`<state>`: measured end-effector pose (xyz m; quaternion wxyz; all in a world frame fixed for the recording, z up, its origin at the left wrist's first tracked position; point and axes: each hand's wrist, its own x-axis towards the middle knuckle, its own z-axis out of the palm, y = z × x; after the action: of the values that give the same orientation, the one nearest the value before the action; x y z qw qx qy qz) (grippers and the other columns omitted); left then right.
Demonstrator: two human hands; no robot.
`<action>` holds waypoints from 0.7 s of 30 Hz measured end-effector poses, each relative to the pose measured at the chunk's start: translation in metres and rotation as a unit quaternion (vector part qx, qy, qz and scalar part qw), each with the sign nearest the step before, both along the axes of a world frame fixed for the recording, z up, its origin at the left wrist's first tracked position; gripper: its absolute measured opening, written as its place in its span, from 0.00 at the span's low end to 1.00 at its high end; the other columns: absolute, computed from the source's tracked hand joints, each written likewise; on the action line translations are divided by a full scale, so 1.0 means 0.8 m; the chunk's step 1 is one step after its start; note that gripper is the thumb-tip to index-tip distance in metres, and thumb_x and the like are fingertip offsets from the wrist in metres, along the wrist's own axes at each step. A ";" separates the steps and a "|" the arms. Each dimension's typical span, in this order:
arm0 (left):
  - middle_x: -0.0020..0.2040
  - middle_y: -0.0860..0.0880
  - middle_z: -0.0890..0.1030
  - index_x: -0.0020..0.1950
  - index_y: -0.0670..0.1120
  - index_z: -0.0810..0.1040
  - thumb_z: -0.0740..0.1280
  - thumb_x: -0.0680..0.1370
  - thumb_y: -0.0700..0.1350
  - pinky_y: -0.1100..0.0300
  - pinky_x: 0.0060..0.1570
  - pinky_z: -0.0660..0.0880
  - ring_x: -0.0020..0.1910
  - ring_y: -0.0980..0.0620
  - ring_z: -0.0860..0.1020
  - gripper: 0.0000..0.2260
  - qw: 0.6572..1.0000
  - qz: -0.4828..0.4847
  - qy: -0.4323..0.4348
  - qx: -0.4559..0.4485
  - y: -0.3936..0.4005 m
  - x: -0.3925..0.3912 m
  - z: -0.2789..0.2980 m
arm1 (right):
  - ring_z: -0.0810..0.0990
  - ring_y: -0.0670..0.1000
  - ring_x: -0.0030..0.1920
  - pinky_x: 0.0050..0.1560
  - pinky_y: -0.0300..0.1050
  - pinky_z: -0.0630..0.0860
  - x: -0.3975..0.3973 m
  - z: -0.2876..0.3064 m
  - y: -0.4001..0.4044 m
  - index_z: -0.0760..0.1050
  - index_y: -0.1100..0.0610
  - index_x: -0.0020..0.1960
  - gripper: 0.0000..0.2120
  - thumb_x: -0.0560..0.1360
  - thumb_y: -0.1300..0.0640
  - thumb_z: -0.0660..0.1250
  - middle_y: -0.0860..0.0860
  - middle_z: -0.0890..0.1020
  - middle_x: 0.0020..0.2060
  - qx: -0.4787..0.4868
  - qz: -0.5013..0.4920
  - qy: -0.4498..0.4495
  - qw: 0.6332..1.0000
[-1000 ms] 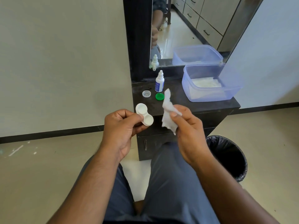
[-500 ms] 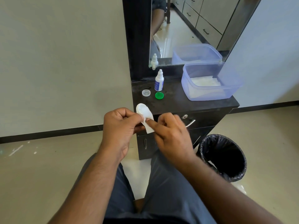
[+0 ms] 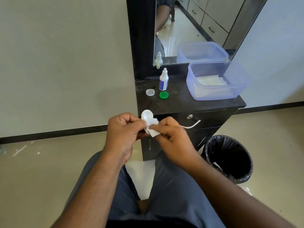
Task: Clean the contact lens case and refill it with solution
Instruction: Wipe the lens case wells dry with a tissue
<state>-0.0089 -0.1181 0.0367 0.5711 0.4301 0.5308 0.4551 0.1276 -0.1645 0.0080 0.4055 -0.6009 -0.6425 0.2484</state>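
Observation:
My left hand grips the white contact lens case in front of the dark cabinet. Its far well shows open and uncovered; the near well is hidden under a white tissue. My right hand pinches that tissue and presses it onto the near well. On the cabinet top stand the small white solution bottle with a blue label, a clear cap and a green cap, both lying loose.
A translucent blue tub holding white tissues sits at the back right of the cabinet top, under a mirror. A black-lined bin stands on the floor to the right. A drawer handle juts out just behind my right hand.
My right hand brought the tissue from beside the case onto its near well and now rubs it there. My left hand keeps the case almost still.

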 end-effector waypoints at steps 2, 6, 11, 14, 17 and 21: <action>0.36 0.36 0.79 0.30 0.38 0.74 0.69 0.70 0.27 0.53 0.36 0.81 0.35 0.41 0.82 0.12 0.999 -0.001 -0.030 -0.012 -0.001 -0.004 0.001 | 0.78 0.46 0.44 0.46 0.36 0.76 0.000 0.006 -0.003 0.82 0.61 0.50 0.07 0.75 0.64 0.66 0.52 0.77 0.45 -0.162 0.003 0.357 0.920; 0.37 0.38 0.79 0.29 0.39 0.73 0.70 0.70 0.28 0.55 0.35 0.81 0.35 0.43 0.83 0.13 0.999 -0.011 -0.042 -0.016 0.003 -0.008 0.007 | 0.83 0.54 0.50 0.55 0.51 0.79 0.016 0.006 -0.007 0.80 0.60 0.51 0.09 0.77 0.61 0.62 0.58 0.84 0.49 -0.157 -0.062 0.633 0.756; 0.36 0.38 0.80 0.32 0.37 0.73 0.70 0.71 0.28 0.56 0.34 0.81 0.35 0.45 0.83 0.10 0.999 -0.016 -0.030 -0.026 -0.001 -0.005 0.005 | 0.80 0.43 0.45 0.49 0.39 0.76 0.017 0.013 -0.007 0.82 0.52 0.45 0.07 0.76 0.62 0.67 0.50 0.83 0.44 0.004 -0.096 0.309 0.946; 0.33 0.41 0.81 0.34 0.36 0.75 0.70 0.71 0.29 0.56 0.34 0.81 0.33 0.46 0.83 0.08 0.999 -0.013 -0.019 -0.024 -0.004 -0.002 0.002 | 0.79 0.42 0.52 0.52 0.33 0.74 0.010 0.001 -0.007 0.82 0.56 0.51 0.07 0.74 0.61 0.68 0.48 0.79 0.50 0.063 -0.004 0.101 0.993; 0.29 0.43 0.80 0.33 0.37 0.75 0.70 0.71 0.29 0.56 0.35 0.81 0.32 0.47 0.83 0.09 1.000 -0.012 -0.013 -0.025 -0.005 -0.005 0.000 | 0.79 0.46 0.54 0.51 0.40 0.77 0.002 -0.004 -0.012 0.83 0.56 0.52 0.10 0.74 0.53 0.68 0.47 0.80 0.51 0.034 0.011 0.131 0.991; 0.31 0.42 0.80 0.34 0.36 0.76 0.71 0.71 0.30 0.55 0.35 0.81 0.32 0.47 0.82 0.08 0.999 -0.020 -0.015 -0.030 -0.006 -0.008 -0.001 | 0.82 0.47 0.49 0.49 0.40 0.78 0.003 0.003 -0.012 0.83 0.59 0.50 0.08 0.78 0.59 0.66 0.50 0.84 0.47 0.019 -0.036 0.239 0.970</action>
<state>-0.0152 -0.1233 0.0363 0.6007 0.4165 0.5272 0.4333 0.1299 -0.1743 0.0107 0.5674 -0.5390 -0.5096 0.3575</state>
